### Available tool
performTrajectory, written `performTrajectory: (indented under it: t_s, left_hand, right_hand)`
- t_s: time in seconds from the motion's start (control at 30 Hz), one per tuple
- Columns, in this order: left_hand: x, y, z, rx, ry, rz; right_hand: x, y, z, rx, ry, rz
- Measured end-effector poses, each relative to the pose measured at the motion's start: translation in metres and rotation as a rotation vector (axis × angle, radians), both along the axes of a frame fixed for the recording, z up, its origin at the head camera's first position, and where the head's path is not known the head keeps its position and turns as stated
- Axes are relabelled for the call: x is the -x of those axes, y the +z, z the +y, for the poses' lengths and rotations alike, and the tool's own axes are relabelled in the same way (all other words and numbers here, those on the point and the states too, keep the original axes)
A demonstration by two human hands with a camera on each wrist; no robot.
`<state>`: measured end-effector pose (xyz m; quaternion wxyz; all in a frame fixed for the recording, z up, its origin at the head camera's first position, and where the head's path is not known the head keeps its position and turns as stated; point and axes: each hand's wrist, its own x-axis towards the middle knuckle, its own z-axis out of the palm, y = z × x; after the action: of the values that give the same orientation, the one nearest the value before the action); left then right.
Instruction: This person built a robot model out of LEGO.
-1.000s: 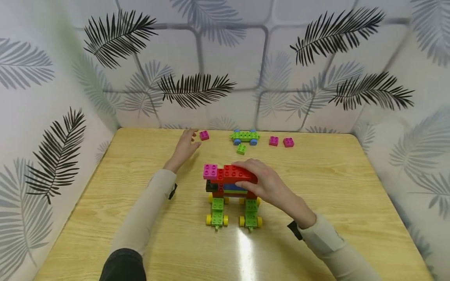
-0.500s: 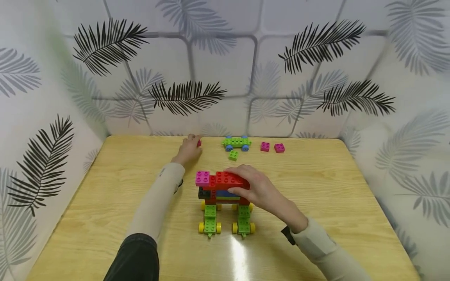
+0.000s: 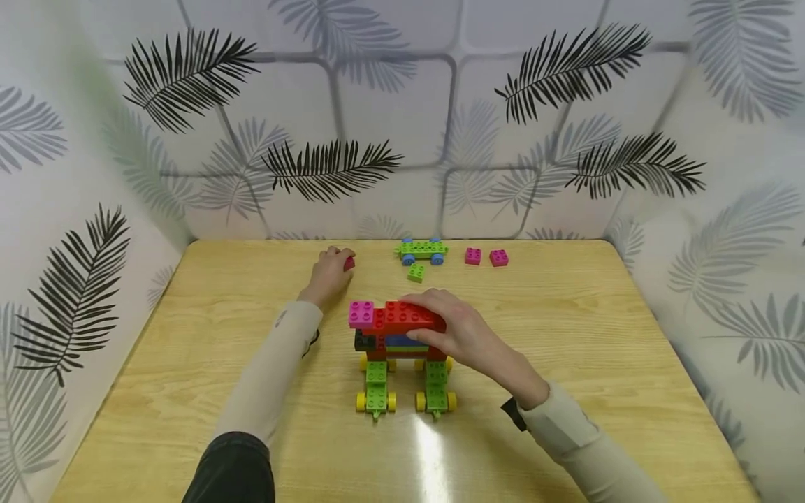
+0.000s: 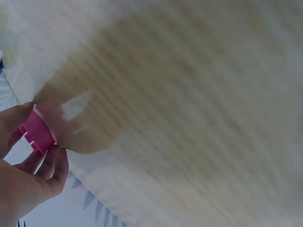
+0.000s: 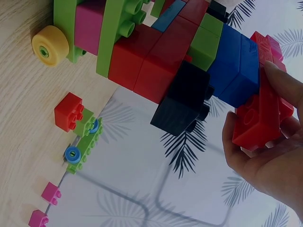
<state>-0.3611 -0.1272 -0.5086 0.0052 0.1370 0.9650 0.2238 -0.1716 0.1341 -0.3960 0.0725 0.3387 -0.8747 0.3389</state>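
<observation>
At the far left of the table, my left hand (image 3: 330,275) pinches a pink toy building brick (image 4: 39,132) between thumb and fingers; in the head view the hand covers most of it. My right hand (image 3: 467,337) grips the red bricks (image 5: 258,120) along the top of a built brick figure. That figure has a bright pink brick (image 3: 361,314) and a black brick (image 3: 364,341) at its left end. Blue and green layers show below the red top. Underneath, green wheeled bases (image 3: 376,398) with yellow wheels carry it upright on the table.
Near the back edge of the table (image 3: 541,363) stands a green car base (image 3: 423,249) with blue wheels. A loose green brick (image 3: 416,273) lies in front of it, and pink bricks (image 3: 473,256) lie to its right. A patterned wall rises behind.
My left hand has reached the pink brick at the back and taken hold of it, then drawn slightly toward me. My right hand stays on the figure. The head view has shifted a little.
</observation>
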Motion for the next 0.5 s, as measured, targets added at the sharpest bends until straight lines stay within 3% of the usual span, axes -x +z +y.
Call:
performTrajectory:
  t_s: [0.3,0.4,0.5]
  left_hand:
    - [-0.017,-0.004,-0.022,-0.038,-0.048,0.076]
    - [-0.027,0.004,-0.028,-0.123,-0.051,0.081]
    - [-0.042,0.021,-0.032,-0.245,-0.073,0.081]
  right_hand:
    - [0.001,-0.003,-0.002,0.0,-0.006,0.004]
    - [0.001,-0.003,-0.003,-0.003,-0.008,0.007]
    - [0.001,-0.003,-0.003,-0.005,-0.01,0.004]
